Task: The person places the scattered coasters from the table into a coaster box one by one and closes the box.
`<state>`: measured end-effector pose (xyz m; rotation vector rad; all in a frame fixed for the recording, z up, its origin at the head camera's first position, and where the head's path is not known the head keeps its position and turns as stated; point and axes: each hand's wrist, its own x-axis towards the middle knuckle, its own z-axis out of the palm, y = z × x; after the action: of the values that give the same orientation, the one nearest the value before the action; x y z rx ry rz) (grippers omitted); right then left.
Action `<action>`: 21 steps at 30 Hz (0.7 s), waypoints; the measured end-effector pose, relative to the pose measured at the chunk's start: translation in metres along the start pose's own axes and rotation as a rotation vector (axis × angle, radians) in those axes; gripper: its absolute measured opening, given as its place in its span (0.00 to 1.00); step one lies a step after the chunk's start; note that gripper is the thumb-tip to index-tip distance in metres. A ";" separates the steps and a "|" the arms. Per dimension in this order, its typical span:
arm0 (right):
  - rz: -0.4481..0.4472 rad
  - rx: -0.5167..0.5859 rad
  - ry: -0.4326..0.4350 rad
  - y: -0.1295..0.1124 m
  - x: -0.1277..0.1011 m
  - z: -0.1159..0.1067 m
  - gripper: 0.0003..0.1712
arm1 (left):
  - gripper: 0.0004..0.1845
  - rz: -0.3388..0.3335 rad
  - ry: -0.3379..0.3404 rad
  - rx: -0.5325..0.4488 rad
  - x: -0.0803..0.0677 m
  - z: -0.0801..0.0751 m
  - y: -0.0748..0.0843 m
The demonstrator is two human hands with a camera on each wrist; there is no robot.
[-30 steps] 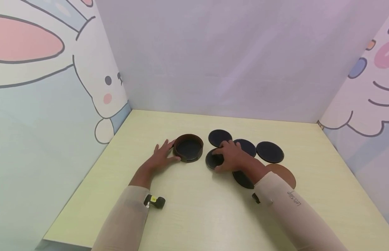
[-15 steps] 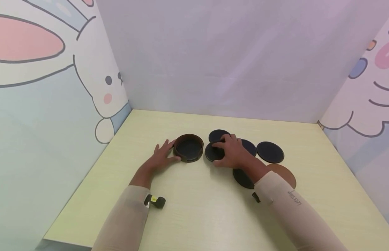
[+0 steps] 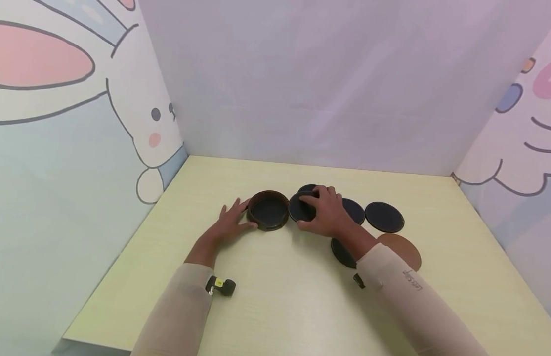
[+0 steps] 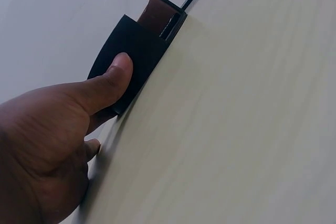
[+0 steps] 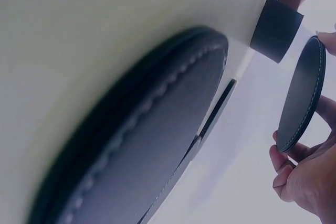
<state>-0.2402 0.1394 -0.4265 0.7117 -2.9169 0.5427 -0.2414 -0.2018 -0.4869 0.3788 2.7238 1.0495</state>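
Observation:
A round black coaster holder [image 3: 268, 195] with a brown inner wall and a cut-out in its side stands on the table. My left hand [image 3: 229, 223] grips it from the left, thumb [image 4: 122, 72] pressed on the outer wall. In my right hand [image 3: 327, 212] I pinch a black stitched coaster [image 3: 301, 210] by its edge, just right of the holder. The right wrist view shows this coaster [image 5: 303, 98] raised off the table and tilted, the fingers at its rim.
More black coasters lie flat to the right: one at the back [image 3: 307, 188], one partly behind my right hand [image 3: 354, 211], one at far right [image 3: 384, 216], one under the forearm [image 3: 343, 253]. A brown coaster [image 3: 400, 249] lies near the right sleeve. Walls enclose the table.
My right hand has lifted the coaster from the table and moved it slightly back and up, close beside the holder. The left hand keeps its place on the holder.

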 end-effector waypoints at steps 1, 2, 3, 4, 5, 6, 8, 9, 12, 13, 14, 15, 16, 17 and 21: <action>0.001 0.010 0.009 -0.001 0.000 0.001 0.41 | 0.50 -0.001 -0.001 -0.002 -0.001 0.000 0.001; 0.003 0.022 0.016 -0.003 0.001 0.000 0.41 | 0.50 -0.007 -0.001 -0.004 -0.001 0.000 0.002; 0.005 0.035 0.020 -0.005 0.001 0.001 0.40 | 0.50 -0.006 -0.001 -0.005 -0.001 0.000 0.002; 0.005 0.047 0.022 -0.007 0.002 0.001 0.40 | 0.50 -0.003 -0.001 -0.004 -0.001 0.000 0.002; 0.006 0.059 0.022 -0.009 0.003 0.001 0.40 | 0.50 0.000 0.000 -0.003 -0.001 0.000 0.002; 0.005 0.070 0.023 -0.011 0.004 0.001 0.40 | 0.50 0.003 0.000 -0.003 -0.001 0.000 0.002; 0.002 0.078 0.023 -0.014 0.007 0.004 0.40 | 0.50 0.012 0.003 0.003 0.000 0.000 0.001; 0.000 0.077 0.024 -0.016 0.008 0.005 0.41 | 0.50 0.017 0.003 0.006 0.000 0.000 0.001; -0.005 0.062 0.025 -0.022 0.014 0.009 0.41 | 0.50 0.020 0.001 0.017 0.001 0.000 0.001; -0.008 0.056 0.024 -0.025 0.016 0.010 0.42 | 0.50 0.014 -0.002 0.018 0.001 -0.001 0.001; -0.008 0.050 0.022 -0.028 0.018 0.011 0.42 | 0.50 0.008 -0.006 0.017 0.001 -0.001 0.001; -0.009 0.045 0.019 -0.030 0.020 0.012 0.42 | 0.50 -0.002 -0.008 0.014 0.000 -0.001 0.002; -0.009 0.040 0.013 -0.033 0.023 0.014 0.42 | 0.50 -0.008 -0.009 0.013 0.000 -0.001 0.002; -0.010 0.037 0.008 -0.036 0.025 0.015 0.42 | 0.50 -0.018 -0.012 0.009 0.000 -0.001 0.002; -0.005 0.028 -0.003 -0.047 0.034 0.019 0.42 | 0.50 -0.007 -0.014 0.020 0.001 -0.001 0.000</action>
<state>-0.2487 0.0790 -0.4231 0.7233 -2.9149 0.5840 -0.2430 -0.2015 -0.4863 0.3786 2.7231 1.0155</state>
